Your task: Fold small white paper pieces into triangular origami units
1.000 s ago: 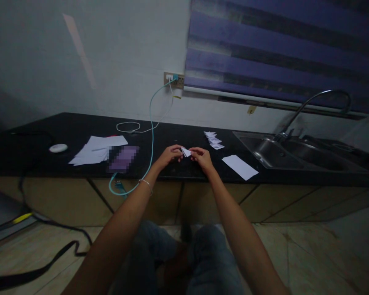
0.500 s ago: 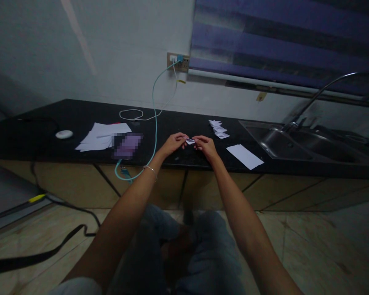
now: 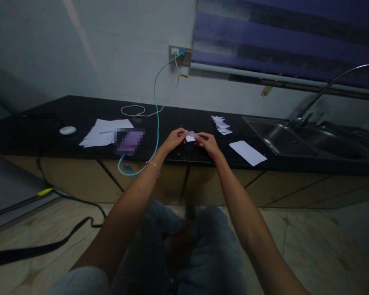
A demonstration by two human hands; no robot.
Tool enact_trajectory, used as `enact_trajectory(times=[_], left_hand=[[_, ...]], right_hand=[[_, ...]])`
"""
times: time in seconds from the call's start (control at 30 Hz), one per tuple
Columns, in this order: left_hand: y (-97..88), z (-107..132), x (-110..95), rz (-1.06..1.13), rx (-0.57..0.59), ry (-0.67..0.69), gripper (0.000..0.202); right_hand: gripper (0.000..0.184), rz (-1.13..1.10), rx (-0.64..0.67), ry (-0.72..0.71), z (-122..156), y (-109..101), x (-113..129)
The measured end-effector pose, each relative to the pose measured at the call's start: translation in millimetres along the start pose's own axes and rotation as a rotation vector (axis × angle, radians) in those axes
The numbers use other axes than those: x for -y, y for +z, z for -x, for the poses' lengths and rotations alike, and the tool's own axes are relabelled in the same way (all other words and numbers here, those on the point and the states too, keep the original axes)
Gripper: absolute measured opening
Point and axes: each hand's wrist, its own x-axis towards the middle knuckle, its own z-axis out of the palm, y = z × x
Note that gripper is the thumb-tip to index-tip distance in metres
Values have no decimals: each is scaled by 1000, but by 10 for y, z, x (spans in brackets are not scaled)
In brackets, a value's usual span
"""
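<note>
dim kitchen, long black stone counter [image 3: 64, 110] along a white wall. over its front edge the left hand [image 3: 174, 138] and right hand [image 3: 206, 141] come close together, each pinching one side of a small folded white paper piece [image 3: 190, 136]. a flat white sheet [image 3: 247, 153] lies just right, small folded white pieces [image 3: 221, 125] behind, a teal cable [image 3: 156, 102] to the left.

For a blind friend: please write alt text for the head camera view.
The left hand and right hand pinch a small white paper piece above a black countertop. Loose white paper sheets lie left; a steel sink sits right.
</note>
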Motion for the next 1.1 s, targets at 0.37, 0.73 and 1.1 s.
enact_trajectory(times=[0.37, 0.73, 1.1], left_hand=[[-33, 39, -29, 62, 15, -42, 22], [38, -10, 114, 135, -49, -55, 33], [56, 51, 6, -80, 177, -54, 34]], right_hand=[[37, -37, 43, -3, 63, 14, 99], [34, 7, 53, -33, 41, 7, 54], [34, 13, 72, -103, 33, 32, 36]])
